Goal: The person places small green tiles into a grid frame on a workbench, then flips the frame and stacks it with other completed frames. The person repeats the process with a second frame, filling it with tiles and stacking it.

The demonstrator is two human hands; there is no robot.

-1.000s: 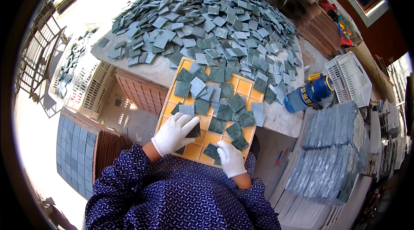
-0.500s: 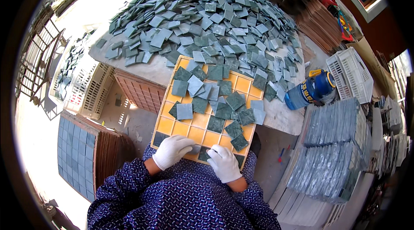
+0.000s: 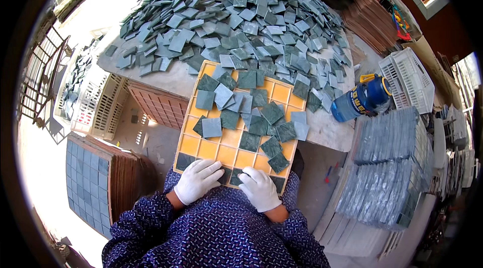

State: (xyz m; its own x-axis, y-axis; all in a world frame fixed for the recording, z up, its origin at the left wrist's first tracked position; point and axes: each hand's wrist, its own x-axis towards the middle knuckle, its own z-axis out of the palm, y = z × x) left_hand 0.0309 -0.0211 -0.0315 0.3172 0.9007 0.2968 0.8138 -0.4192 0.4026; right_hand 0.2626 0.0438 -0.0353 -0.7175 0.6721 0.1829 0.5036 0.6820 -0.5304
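Note:
A yellow gridded tray (image 3: 184,146) rests tilted against the table edge and over my lap. Loose dark green and grey-green square tiles (image 3: 249,141) lie scattered across its upper part, some overlapping. Along its lowest row, square tiles (image 3: 186,161) sit in the cells. My left hand (image 3: 197,181), in a white glove, lies over that row with its fingers stretched out and close together. At the same row, my white-gloved right hand (image 3: 260,190) has its fingers bent and closed at a dark tile (image 3: 236,176); its fingertips partly cover the tile.
A large heap of tiles (image 3: 236,21) covers the stone-topped table (image 3: 329,140). A blue bottle (image 3: 359,99) stands at the right, near white crates (image 3: 408,84) and wrapped tile stacks (image 3: 377,167). Left are a tile-filled crate (image 3: 98,109) and stacked brown trays (image 3: 126,172).
My left hand's fingers have straightened and flattened over the bottom row. My right hand has shifted slightly left and stays at the dark tile. The view has moved a little.

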